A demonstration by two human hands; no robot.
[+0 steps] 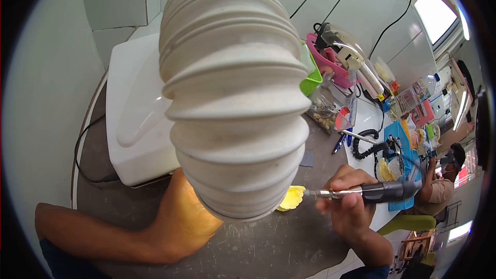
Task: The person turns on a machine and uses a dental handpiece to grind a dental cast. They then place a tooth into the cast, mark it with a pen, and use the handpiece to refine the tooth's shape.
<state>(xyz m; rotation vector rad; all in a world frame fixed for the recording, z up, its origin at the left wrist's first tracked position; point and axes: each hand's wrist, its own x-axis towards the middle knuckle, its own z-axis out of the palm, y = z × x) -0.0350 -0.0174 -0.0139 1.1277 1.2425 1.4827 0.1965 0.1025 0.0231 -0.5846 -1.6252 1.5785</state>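
A rotary handpiece with a metal front end and a dark body is gripped in my right hand, its tip pointing left. Close to that tip is a yellow piece like a dental plaster cast, partly covered by a large white corrugated hose. My left hand reaches in behind the hose under a warm light. Its fingers are hidden, so whether they hold the yellow piece does not show.
A white box-like unit stands at the left. To the right are pens, a coiled black cord, a blue basket, a pink basket and a bottle. Another person sits farther right.
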